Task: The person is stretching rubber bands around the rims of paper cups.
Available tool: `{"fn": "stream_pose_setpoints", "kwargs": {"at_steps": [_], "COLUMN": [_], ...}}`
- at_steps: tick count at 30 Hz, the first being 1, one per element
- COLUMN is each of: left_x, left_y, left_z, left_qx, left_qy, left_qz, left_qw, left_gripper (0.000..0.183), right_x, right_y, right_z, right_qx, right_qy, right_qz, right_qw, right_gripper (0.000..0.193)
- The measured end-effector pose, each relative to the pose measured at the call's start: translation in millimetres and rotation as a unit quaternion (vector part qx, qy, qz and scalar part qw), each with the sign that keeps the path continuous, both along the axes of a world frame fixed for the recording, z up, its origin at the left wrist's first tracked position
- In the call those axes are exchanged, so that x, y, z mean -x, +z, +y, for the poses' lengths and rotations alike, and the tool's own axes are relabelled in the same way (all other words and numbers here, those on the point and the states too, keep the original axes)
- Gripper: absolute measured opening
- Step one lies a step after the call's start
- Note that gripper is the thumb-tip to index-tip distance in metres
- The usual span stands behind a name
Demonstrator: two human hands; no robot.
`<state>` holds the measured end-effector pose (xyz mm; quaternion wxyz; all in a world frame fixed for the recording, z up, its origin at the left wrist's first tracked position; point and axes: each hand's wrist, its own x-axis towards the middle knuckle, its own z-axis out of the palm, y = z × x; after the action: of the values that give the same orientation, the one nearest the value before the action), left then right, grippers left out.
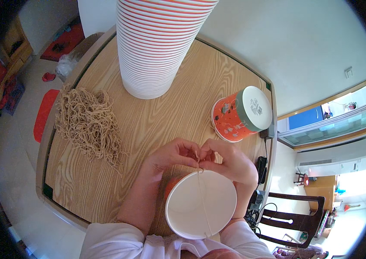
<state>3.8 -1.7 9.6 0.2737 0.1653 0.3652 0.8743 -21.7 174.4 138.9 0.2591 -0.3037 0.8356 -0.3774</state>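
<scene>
Close to my body, a paper bucket (180, 211) is tipped so that its white inside faces up toward me. A thin tan cord (204, 203) runs across its mouth from the near rim to the far rim. Just beyond that far rim, my left hand (172, 155) pinches the cord between thumb and fingers. Beside it, almost touching, my right hand (230, 162) has its fingertips closed on the same cord. A small loop of cord shows at the rim under my fingers.
A tall stack of white buckets (155, 52) stands at the table's far side. A tangled heap of tan cord (90, 123) lies left. An orange and green bucket (234, 118) sits upside down at the right, near black adapters (260, 164). A dark chair (295, 218) stands beyond the right edge.
</scene>
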Motion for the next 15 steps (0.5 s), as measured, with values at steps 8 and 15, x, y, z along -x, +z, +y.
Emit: {"fn": "stream_pose_setpoints", "kwargs": {"at_steps": [8, 15], "left_x": [3.0, -2.1], "left_y": [-8.9, 0.7], "left_z": [3.7, 1.1], "left_qx": [-0.016, -0.004], "left_qy": [0.012, 0.007], "left_qz": [0.041, 0.001], "left_qw": [0.999, 1.0], "left_gripper": [0.014, 0.014], "right_x": [3.7, 3.0], "right_y": [4.1, -2.5], "right_z": [8.3, 5.5], "right_qx": [0.091, 0.096], "right_qy": [0.082, 0.018], "right_qz": [0.08, 0.058], "right_qw": [0.989, 0.994], "right_gripper": [0.022, 0.013]}}
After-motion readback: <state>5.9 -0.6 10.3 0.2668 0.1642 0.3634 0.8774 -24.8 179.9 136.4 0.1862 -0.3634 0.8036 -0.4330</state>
